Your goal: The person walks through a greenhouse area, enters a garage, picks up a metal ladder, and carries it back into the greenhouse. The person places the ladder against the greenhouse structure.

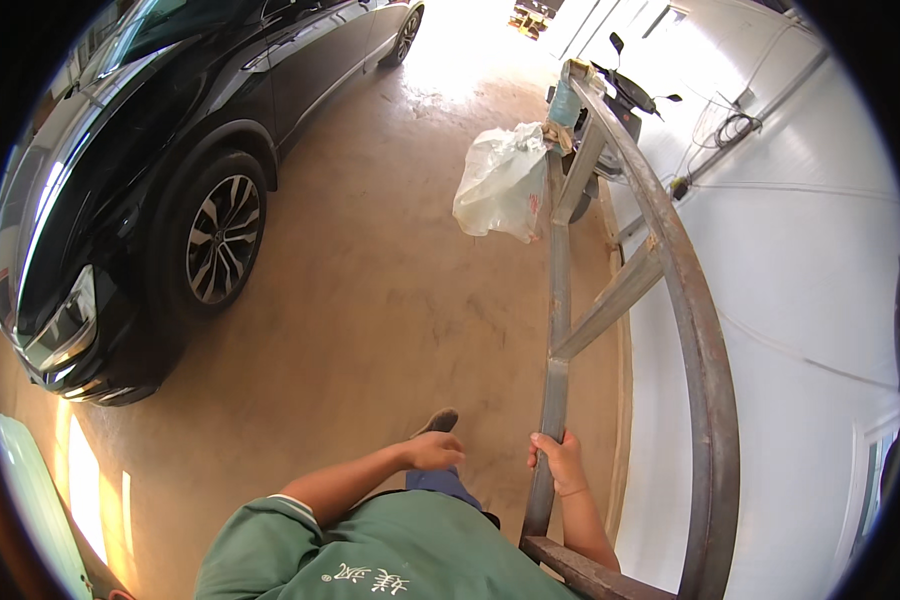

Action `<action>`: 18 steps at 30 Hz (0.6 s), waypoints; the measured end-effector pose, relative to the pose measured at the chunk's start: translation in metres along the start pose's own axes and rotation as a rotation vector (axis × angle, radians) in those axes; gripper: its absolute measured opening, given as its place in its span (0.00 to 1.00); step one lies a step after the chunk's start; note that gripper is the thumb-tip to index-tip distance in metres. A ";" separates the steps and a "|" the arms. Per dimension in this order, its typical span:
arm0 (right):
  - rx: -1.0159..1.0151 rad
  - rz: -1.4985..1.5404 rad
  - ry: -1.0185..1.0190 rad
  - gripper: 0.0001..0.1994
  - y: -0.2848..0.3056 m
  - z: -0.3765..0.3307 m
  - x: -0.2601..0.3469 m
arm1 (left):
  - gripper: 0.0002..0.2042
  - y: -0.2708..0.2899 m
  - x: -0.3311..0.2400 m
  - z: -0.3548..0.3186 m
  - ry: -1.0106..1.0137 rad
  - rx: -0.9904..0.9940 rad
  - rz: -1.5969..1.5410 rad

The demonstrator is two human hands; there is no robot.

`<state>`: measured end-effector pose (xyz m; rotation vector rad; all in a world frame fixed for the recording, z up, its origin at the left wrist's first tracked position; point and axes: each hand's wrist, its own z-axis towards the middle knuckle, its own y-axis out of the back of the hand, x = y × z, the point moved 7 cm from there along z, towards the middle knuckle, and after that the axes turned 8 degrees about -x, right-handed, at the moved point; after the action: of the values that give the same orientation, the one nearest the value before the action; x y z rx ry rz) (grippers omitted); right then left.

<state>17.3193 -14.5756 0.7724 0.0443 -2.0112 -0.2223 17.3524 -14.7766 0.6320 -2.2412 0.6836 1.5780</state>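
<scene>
My right hand (558, 460) is wrapped around the lower rail of a rusty metal frame (705, 340) that runs along the white wall on my right. My left hand (432, 452) hangs in front of my body with its fingers loosely curled and nothing in it, above the brown concrete floor. My green shirt fills the bottom of the view, and one shoe (436, 421) shows just past my left hand.
A black car (160, 150) stands at the left, its front wheel (222, 238) facing me. A white plastic bag (503, 182) hangs on the frame's far end. A scooter (625, 95) is parked beyond it by the white wall (800, 250).
</scene>
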 end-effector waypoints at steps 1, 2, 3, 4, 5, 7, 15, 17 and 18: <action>0.005 0.006 0.000 0.10 -0.002 0.033 0.010 | 0.21 0.033 0.021 0.024 0.065 -0.112 -0.034; 0.003 0.033 0.016 0.10 -0.004 0.067 0.023 | 0.20 0.062 0.038 0.043 0.084 -0.160 -0.088; 0.035 0.029 0.015 0.10 -0.009 0.101 0.035 | 0.18 0.100 0.054 0.060 0.127 -0.312 0.039; 0.051 0.034 0.027 0.10 -0.013 0.135 0.051 | 0.17 0.131 0.061 0.070 0.043 -0.377 0.121; 0.008 0.006 0.021 0.09 -0.013 0.168 0.067 | 0.16 0.163 0.082 0.076 0.202 -0.451 0.141; 0.063 0.041 0.062 0.10 -0.024 0.227 0.111 | 0.17 0.231 0.114 0.061 0.436 -0.797 0.030; 0.090 0.066 0.047 0.13 -0.058 0.426 0.257 | 0.10 0.336 0.166 0.079 0.894 -0.884 -0.330; 0.063 0.027 0.027 0.14 -0.073 0.486 0.278 | 0.09 0.365 0.160 0.130 0.901 -0.838 -0.359; 0.078 0.032 0.058 0.13 -0.085 0.517 0.292 | 0.08 0.384 0.154 0.159 0.897 -0.834 -0.394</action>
<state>16.7224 -14.6258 0.7999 0.0673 -1.9606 -0.1207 17.0590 -15.0478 0.4393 -3.4215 -0.3604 0.6314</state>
